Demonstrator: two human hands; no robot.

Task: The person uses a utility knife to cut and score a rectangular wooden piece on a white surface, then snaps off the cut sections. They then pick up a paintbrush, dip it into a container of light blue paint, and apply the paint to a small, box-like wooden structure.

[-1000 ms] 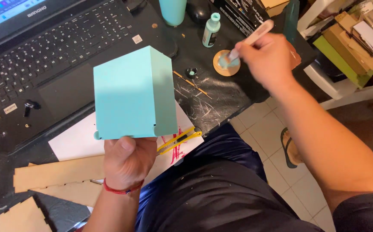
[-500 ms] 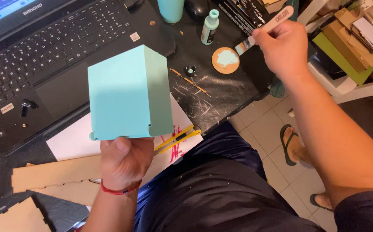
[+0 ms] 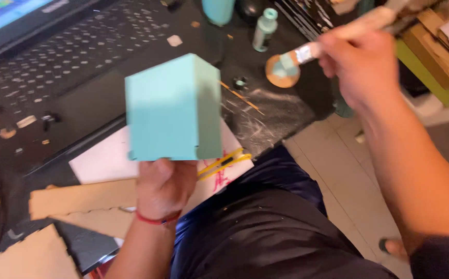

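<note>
holding turquoise box upright in left hand, right hand gripping paintbrush pointing lower-left

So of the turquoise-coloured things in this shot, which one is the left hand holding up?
The painted box: the left hand grips it from below, raised off the desk. The small paint bottle and the cup stand on the desk, untouched.

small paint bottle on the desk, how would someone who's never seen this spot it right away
Start at the black laptop filling the upper left of the dark desk, then look past its right edge toward the top of the picture. The small paint bottle stands upright there, just above the round wooden disc dabbed with paint. Its pale green cap and slim, small body set it apart from the wider teal cup on its left.
</note>
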